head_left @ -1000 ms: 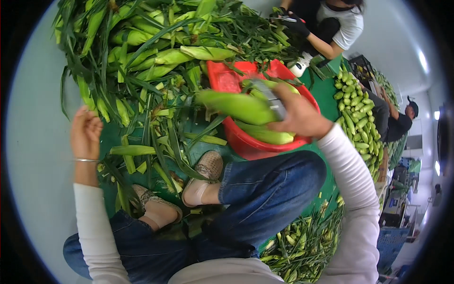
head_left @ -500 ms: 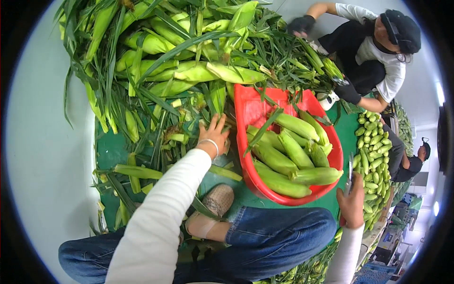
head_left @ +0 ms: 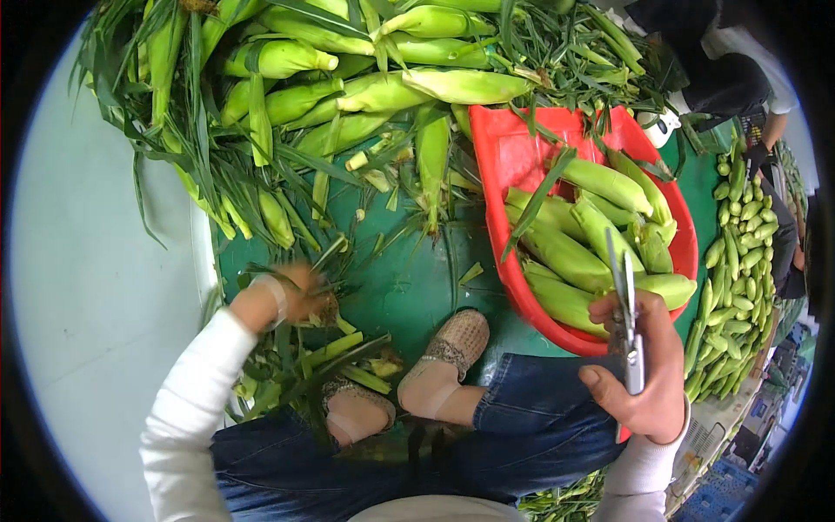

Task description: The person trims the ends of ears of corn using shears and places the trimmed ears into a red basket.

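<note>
My right hand (head_left: 639, 374) is closed round metal shears (head_left: 628, 283), held upright at the near side of a red plastic tub (head_left: 497, 213). Green husked corn ears (head_left: 557, 235) lie in the tub, with loose leaves over some. My left hand (head_left: 291, 291) is motion-blurred among cut leaves and stalk pieces (head_left: 335, 352) at lower left; whether it grips any of them is unclear. Beyond both hands, a large heap of leafy corn (head_left: 365, 96) spreads across the back.
My feet (head_left: 448, 352) rest on the green floor (head_left: 409, 278) beside a pale wall (head_left: 113, 331). A co-worker (head_left: 722, 78) in dark trousers crouches at top right. Another pile of corn (head_left: 735, 287) runs down the right, with crates (head_left: 722, 491) at lower right.
My right hand earlier held a corn ear over the tub; that ear is gone from it. My left hand has swept cut leaves toward me and left, exposing more green floor.
</note>
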A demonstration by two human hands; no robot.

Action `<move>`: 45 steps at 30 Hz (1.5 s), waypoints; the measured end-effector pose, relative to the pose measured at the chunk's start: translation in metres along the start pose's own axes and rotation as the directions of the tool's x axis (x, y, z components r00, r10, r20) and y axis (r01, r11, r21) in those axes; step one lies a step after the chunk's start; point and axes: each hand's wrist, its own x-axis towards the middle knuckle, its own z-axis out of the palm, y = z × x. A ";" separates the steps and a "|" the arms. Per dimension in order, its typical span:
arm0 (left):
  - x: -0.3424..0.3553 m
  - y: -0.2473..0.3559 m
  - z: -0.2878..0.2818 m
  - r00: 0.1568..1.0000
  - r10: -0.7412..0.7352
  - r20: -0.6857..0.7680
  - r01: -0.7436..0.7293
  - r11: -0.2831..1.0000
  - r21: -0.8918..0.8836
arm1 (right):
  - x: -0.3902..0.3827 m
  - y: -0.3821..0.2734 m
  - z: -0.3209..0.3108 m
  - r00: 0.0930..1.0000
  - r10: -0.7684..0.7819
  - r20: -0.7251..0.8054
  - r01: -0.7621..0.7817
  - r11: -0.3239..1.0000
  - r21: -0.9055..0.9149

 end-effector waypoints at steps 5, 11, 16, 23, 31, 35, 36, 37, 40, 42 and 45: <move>0.129 0.102 -0.089 0.672 -0.353 -0.651 -0.046 0.857 -0.513 | 0.006 -0.024 0.005 0.992 -0.089 0.087 0.094 0.995 -0.046; 0.175 0.074 -0.074 0.718 -0.468 -0.516 -0.200 0.571 -0.796 | 0.007 -0.031 0.017 0.980 -0.147 0.133 0.165 0.977 -0.136; 0.041 -0.029 0.029 0.759 -0.258 -0.597 -0.268 0.713 -0.648 | 0.014 -0.031 0.034 0.950 -0.252 0.185 0.280 0.949 -0.145; -0.219 -0.010 0.081 0.685 -0.479 -0.549 0.005 0.756 -0.655 | -0.014 -0.048 0.079 0.890 -0.275 0.364 0.271 0.960 0.064; -0.292 0.069 0.168 0.338 -0.432 -0.836 -0.123 0.861 -0.494 | -0.024 -0.052 0.188 0.979 0.123 0.163 -0.204 0.591 0.781; -0.296 0.084 0.185 0.256 -0.287 -0.923 -0.170 0.927 -0.335 | -0.022 -0.062 0.203 0.982 0.146 0.118 -0.171 0.430 0.887; -0.296 0.084 0.191 0.215 -0.315 -0.924 -0.225 0.905 -0.361 | -0.023 -0.063 0.203 0.983 0.140 0.118 -0.168 0.434 0.885; -0.289 0.075 0.201 0.212 -0.292 -0.933 -0.205 0.920 -0.335 | -0.023 -0.063 0.202 0.996 0.088 0.019 -0.057 0.454 0.889; -0.287 0.058 0.214 0.305 -0.354 -0.884 -0.320 0.836 -0.445 | -0.017 -0.063 0.197 0.972 -0.099 -0.211 0.228 0.598 0.768; -0.293 0.066 0.203 0.459 -0.561 -0.689 -0.591 0.387 -0.708 | -0.017 -0.067 0.177 0.969 -0.086 -0.230 0.168 0.915 0.366; -0.305 0.060 0.200 0.449 -0.595 -0.666 -0.688 0.246 -0.683 | -0.022 -0.064 0.171 0.968 -0.210 -0.134 0.220 0.973 0.064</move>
